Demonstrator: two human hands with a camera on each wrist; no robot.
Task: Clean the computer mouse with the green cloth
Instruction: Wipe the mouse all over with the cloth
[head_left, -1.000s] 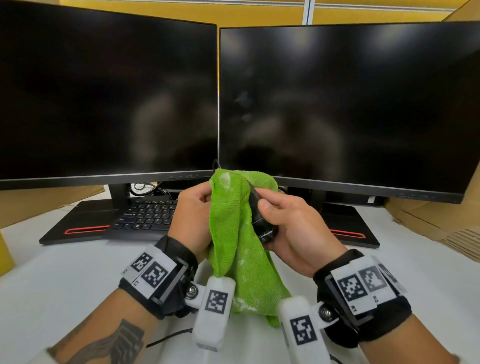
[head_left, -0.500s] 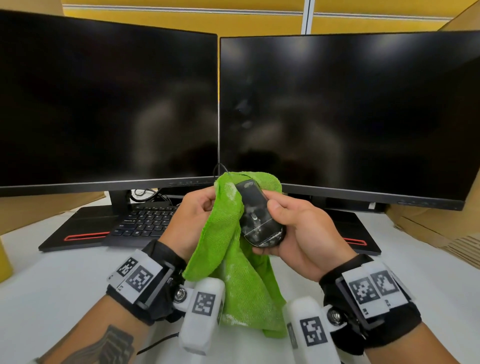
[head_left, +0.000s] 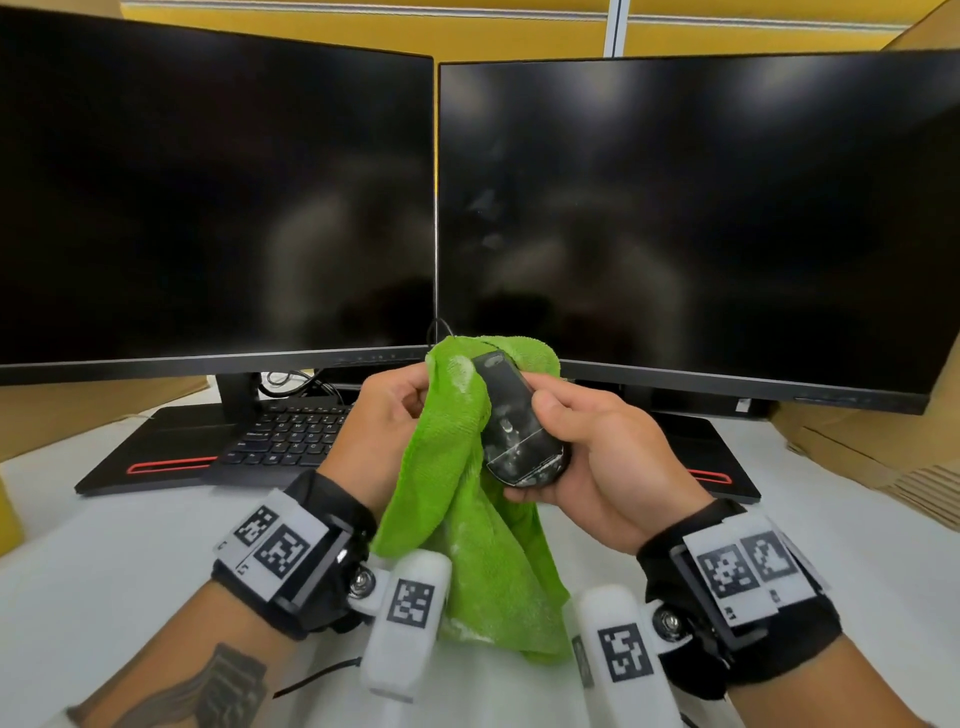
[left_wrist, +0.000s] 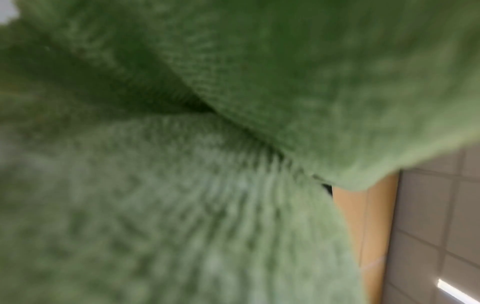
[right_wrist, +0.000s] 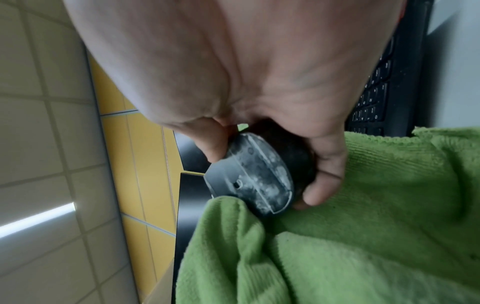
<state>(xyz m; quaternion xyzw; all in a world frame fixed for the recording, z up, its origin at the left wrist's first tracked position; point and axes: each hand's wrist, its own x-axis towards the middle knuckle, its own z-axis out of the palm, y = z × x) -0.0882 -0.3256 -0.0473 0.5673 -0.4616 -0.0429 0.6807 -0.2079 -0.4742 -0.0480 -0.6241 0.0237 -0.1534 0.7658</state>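
Note:
A black computer mouse (head_left: 514, 426) is held up above the desk with its underside facing me, smeared with white residue. My right hand (head_left: 582, 447) grips the mouse (right_wrist: 259, 176) by its sides, thumb on top. My left hand (head_left: 384, 415) holds the green cloth (head_left: 467, 499), bunched against the mouse's left side and draped behind it and down toward the desk. The cloth (left_wrist: 233, 144) fills the left wrist view, so the left fingers are hidden there. In the right wrist view the cloth (right_wrist: 337, 236) lies under and beside the mouse.
Two dark monitors (head_left: 675, 218) stand side by side close behind my hands. A black keyboard (head_left: 291, 431) lies under the left monitor (head_left: 208, 197) on the white desk (head_left: 104, 561). Cardboard (head_left: 872, 447) stands at the right. A thin black cable (head_left: 317, 675) runs near my left forearm.
The mouse turned so its dusty underside now faces me instead of edge-on. Both hands rose slightly toward the monitors, and the cloth shifted to the mouse's left side.

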